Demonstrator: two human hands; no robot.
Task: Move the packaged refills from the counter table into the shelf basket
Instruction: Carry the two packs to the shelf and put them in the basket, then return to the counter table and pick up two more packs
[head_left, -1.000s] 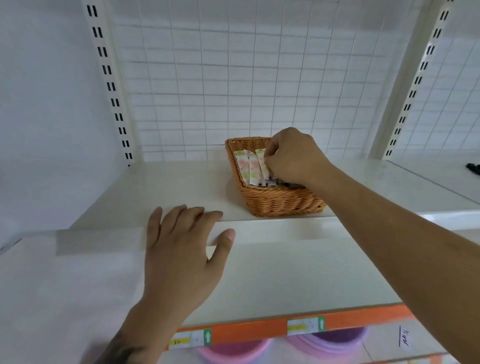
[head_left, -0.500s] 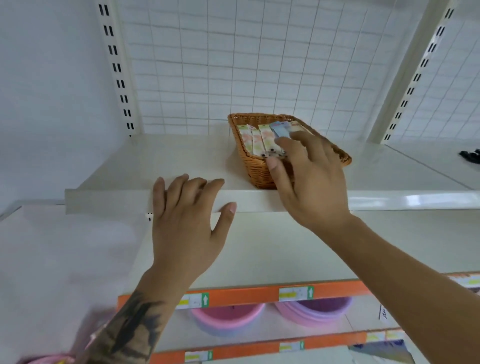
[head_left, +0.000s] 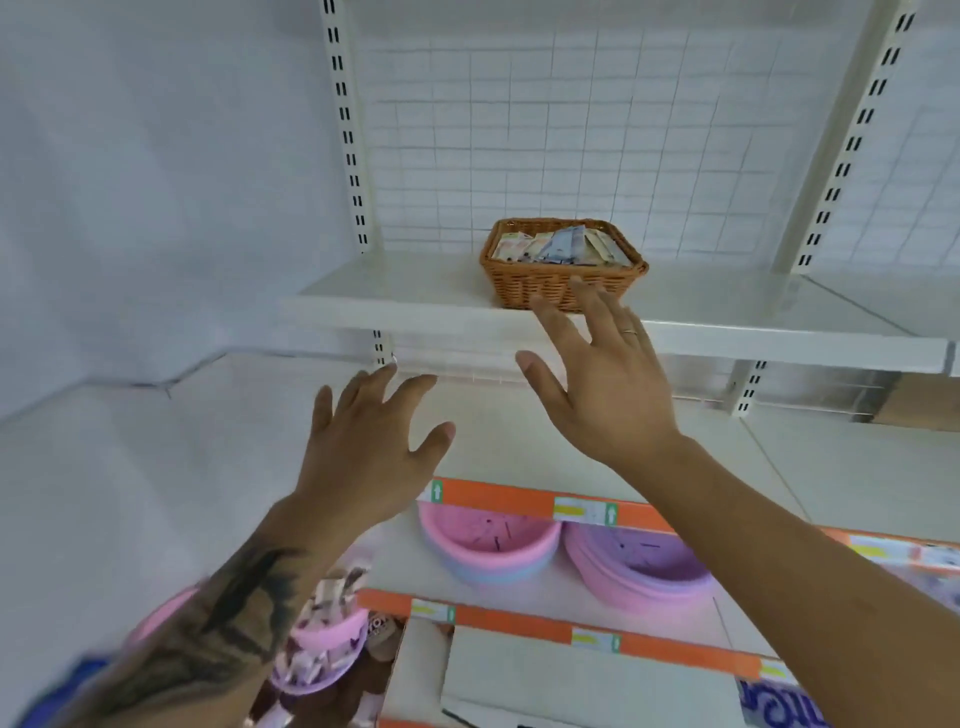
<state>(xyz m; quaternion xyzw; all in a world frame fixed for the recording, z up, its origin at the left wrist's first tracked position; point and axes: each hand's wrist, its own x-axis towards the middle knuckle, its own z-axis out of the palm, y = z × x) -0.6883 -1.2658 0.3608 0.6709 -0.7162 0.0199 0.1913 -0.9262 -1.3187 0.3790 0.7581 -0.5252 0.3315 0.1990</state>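
Lying jumbled, colourful packaged refills (head_left: 556, 247) fill the wicker shelf basket (head_left: 545, 286).

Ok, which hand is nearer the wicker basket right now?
Right. The right hand is open just in front of the wicker basket, fingertips overlapping its front wall in the view. The left hand is open too, lower and off to the basket's left.

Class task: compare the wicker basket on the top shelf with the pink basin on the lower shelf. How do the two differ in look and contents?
The wicker basket is brown, woven and rectangular; the pink basin is smooth plastic and round. The wicker basket holds packaged refills; the pink basin looks empty. The basket stands alone; the basin seems nested in a blue one. Both are open-topped.
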